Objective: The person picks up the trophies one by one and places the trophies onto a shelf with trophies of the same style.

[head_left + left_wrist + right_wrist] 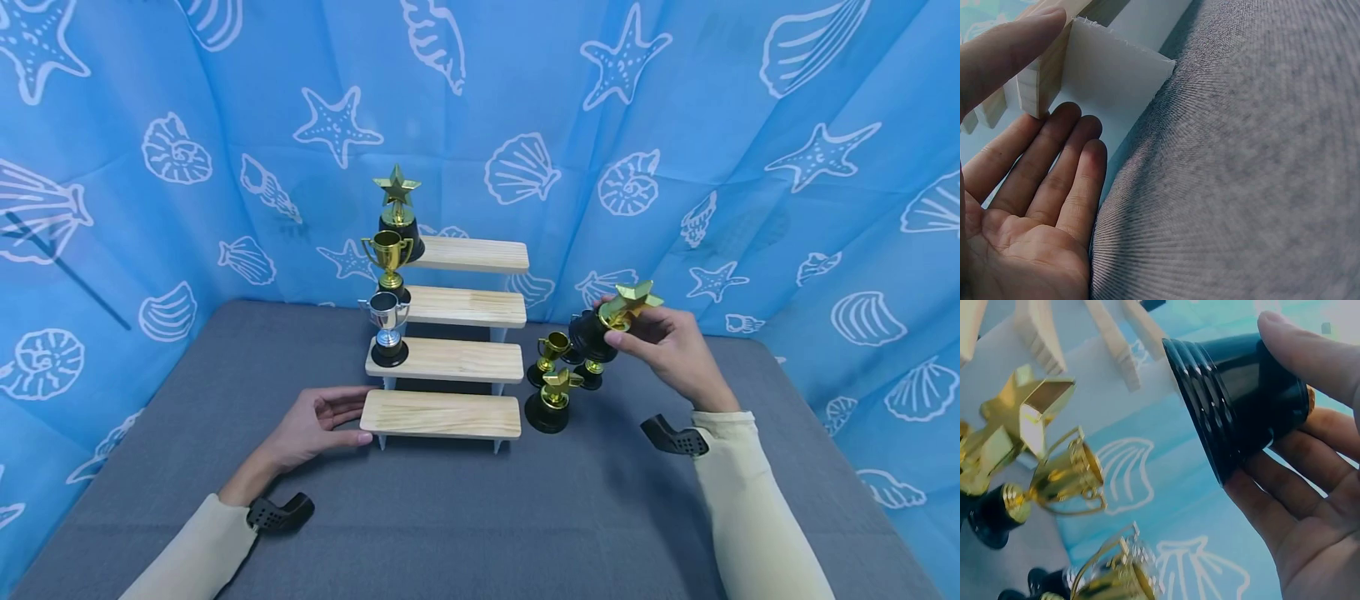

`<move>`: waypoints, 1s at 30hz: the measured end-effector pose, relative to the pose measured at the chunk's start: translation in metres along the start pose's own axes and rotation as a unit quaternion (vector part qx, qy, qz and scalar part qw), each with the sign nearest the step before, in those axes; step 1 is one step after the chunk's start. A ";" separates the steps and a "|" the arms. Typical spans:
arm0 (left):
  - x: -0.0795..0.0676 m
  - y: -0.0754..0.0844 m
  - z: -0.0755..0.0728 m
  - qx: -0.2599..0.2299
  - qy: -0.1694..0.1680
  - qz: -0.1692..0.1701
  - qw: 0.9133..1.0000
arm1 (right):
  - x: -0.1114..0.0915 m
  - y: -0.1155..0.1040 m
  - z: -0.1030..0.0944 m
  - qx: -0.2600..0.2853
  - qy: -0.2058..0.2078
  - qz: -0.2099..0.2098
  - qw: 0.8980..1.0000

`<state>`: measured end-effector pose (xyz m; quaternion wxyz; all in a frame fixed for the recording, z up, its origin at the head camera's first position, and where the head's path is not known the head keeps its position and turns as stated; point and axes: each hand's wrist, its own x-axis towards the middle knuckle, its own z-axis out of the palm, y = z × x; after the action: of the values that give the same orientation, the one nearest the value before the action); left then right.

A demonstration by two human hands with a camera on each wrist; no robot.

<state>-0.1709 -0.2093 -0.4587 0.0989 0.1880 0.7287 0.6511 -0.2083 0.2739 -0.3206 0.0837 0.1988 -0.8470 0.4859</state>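
My right hand (675,350) grips a star trophy (590,335) by its black base, lifted and tilted over a small group of trophies. In the right wrist view, thumb and fingers wrap the ribbed black base (1241,394); its star is hidden there. My left hand (311,429) lies at the left end of the lowest wooden step (441,415), thumb by the front corner. The left wrist view shows its fingers (1063,175) nearly straight, with fingertips at the plank's end. On the stand's left side are a star trophy (397,196), gold cup (388,254) and silver cup (387,321), on separate upper steps.
Right of the stand, another star trophy (553,404) and a gold cup trophy (551,354) stand on the grey cloth (465,525), with others partly hidden behind. A blue shell-patterned curtain (450,108) hangs behind and around the table.
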 end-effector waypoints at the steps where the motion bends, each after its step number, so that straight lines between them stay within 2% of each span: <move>1: 0.000 0.000 0.000 -0.001 0.000 -0.001 1.000 | 0.002 -0.002 0.001 -0.003 0.003 0.000 1.000; 5: 0.001 0.000 0.000 -0.003 -0.001 -0.005 1.000 | 0.011 -0.011 0.004 -0.007 0.008 -0.006 1.000; 11: 0.001 -0.001 0.000 -0.007 -0.005 -0.001 1.000 | 0.027 -0.019 0.011 0.032 -0.002 -0.027 0.999; 18: 0.000 0.000 0.000 -0.008 -0.002 -0.002 1.000 | 0.043 -0.027 0.020 0.054 0.001 -0.031 0.998; 30: 0.000 0.000 0.000 -0.002 -0.003 0.001 1.000 | 0.067 -0.042 0.037 0.070 -0.006 -0.050 0.996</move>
<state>-0.1709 -0.2092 -0.4589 0.1010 0.1905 0.7266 0.6523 -0.2497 0.2061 -0.2846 0.0888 0.2495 -0.8003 0.5380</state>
